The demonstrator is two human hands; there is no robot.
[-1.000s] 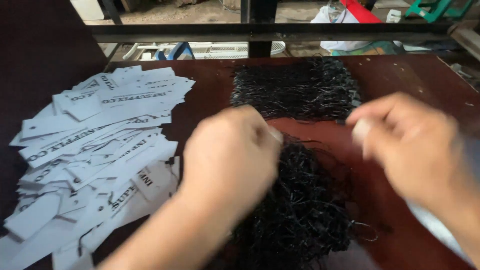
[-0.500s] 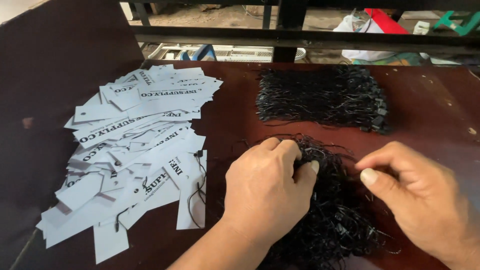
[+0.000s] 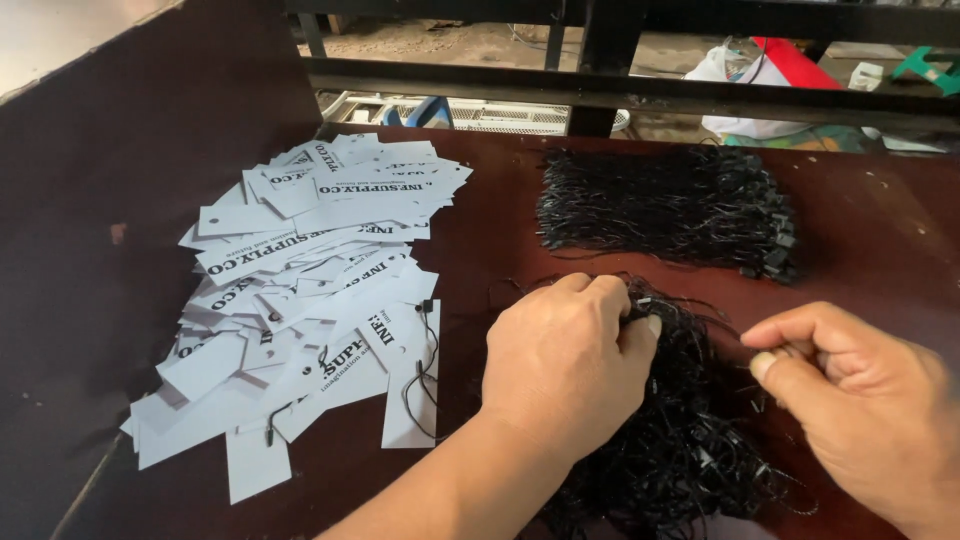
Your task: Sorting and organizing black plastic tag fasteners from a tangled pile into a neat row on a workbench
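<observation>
A dark red-brown bench (image 3: 480,240) fills the frame. At left lies a spread heap of white paper hang tags (image 3: 310,290); upper right, a tidy bundle of black string loops (image 3: 670,210). Lower centre is a tangled pile of black string loops (image 3: 680,420). The left hand (image 3: 565,365) presses its curled fingers into that pile, while the right hand (image 3: 860,400) pinches one strand at lower right. Better to draw it slowly, holding the tangle down.
</observation>
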